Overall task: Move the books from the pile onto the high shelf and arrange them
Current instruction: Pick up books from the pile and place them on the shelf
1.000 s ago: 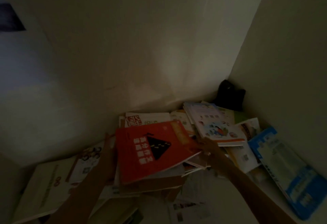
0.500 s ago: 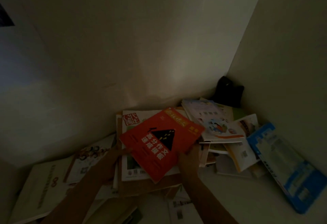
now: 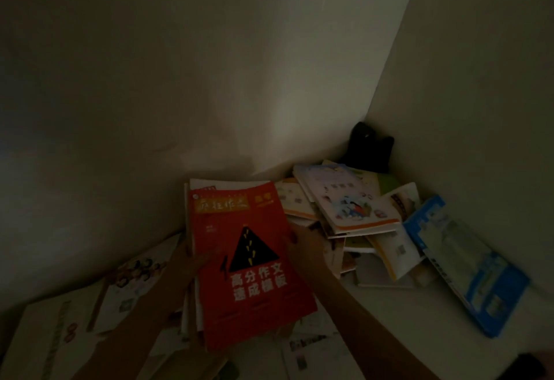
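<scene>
red book (image 3: 250,262) lies topmost on a stack on the shelf (image 3: 389,313), squared near the back wall. left hand (image 3: 187,262) grips its left edge, right hand (image 3: 302,244) pinches its right edge; both likely align it. other books (image 3: 347,196) sprawl unsorted in the corner, beside a dark object (image 3: 368,148).

Hiding most of the white-covered books (image 3: 192,262) stacked beneath the large red paperback (image 3: 248,262). Blurring the fingers of the left hand (image 3: 187,259) in the gloom. Cutting off the pale flat booklet (image 3: 45,346) at the bottom-left edge.
</scene>
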A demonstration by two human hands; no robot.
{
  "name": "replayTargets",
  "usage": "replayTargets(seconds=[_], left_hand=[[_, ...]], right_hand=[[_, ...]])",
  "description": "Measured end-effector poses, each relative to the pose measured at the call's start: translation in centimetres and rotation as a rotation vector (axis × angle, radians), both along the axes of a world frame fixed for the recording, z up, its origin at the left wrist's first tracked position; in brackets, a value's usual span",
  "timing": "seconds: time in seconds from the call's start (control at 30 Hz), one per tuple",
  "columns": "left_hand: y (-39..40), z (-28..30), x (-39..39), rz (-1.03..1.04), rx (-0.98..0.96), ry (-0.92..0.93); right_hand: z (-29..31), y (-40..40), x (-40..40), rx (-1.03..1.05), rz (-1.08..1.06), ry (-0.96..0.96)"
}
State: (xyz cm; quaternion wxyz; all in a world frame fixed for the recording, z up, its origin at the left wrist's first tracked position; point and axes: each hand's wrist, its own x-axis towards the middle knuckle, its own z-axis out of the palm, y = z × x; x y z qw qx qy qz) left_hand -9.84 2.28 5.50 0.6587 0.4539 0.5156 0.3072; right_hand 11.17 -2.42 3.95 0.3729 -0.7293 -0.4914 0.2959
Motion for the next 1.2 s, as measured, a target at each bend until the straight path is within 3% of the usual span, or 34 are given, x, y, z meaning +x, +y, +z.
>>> replayTargets(seconds=[0.2, 0.27, 0.3, 0.33, 0.4, 0.47, 0.53, 0.67, 0.77, 0.8, 0.87, 0.9, 0.97, 1.0, 1.03, 1.1, 1.2], left_hand=[[0.6, 0.9, 2.4, -0.002, -0.077, -0.112], [1.1, 0.8, 4.1, -0.001, -0.084, -0.095], [1.3, 0.7, 5.0, 0.001, -0.081, -0.069], [1.4, 0.8, 5.8, 0.012, -0.074, -0.025], [1.4, 0.7, 7.3, 0.004, -0.062, 0.069], [1.7, 0.9, 8.3, 0.026, -0.083, 0.159], [2.3, 1.1, 8.5, 0.044, -0.111, 0.242], [2.4, 2.5, 8.8, 0.043, -0.092, 0.502], [0.9, 4.2, 10.6, 0.071, 0.072, 0.752], [0.0, 5.0, 11.6, 0.055, 0.151, 0.829], [-0.8, 7.0, 14.3, -0.004, 0.33, 0.771], [-1.1, 7.8, 15.8, -0.07, 0.421, 0.734], [-1.2, 7.9, 18.3, -0.32, 0.556, 0.679], [-0.9, 7.4, 19.4, -0.47, 0.622, 0.701], [-0.3, 6.5, 20.3, -0.582, 0.681, 0.7], [1.0, 4.9, 21.2, -0.759, 0.715, 0.653], [1.9, 3.7, 21.4, -0.747, 0.605, 0.492]], right_hand=[[0.3, -1.4, 9.4, -0.006, -0.292, -0.177], [-0.4, -1.3, 13.9, 0.016, -0.423, -0.377], [-1.0, -1.1, 16.0, -0.013, -0.381, -0.515], [-1.2, -0.9, 17.2, -0.093, -0.27, -0.522], [-2.5, -0.2, 18.7, -0.231, 0.148, -0.443], [-3.1, 0.2, 19.5, -0.33, 0.391, -0.53], [-3.7, 0.3, 19.7, -0.352, 0.462, -0.614], [-4.3, -0.2, 20.6, -0.122, 0.5, -0.869], [-3.1, -0.9, 21.7, 0.089, 0.413, -0.865], [-2.8, -1.1, 21.9, 0.163, 0.35, -0.758], [-2.2, -1.5, 22.2, 0.327, 0.22, -0.536], [-2.0, -1.8, 22.0, 0.407, 0.154, -0.532], [0.0, -2.2, 21.3, 0.389, 0.157, -0.351], [0.3, -2.4, 20.9, 0.252, 0.217, -0.228], [-0.2, -2.4, 20.9, 0.149, 0.327, -0.252], [-0.8, -2.6, 21.1, 0.143, 0.425, -0.307], [1.1, -3.3, 21.6, 0.355, 0.319, -0.294]])
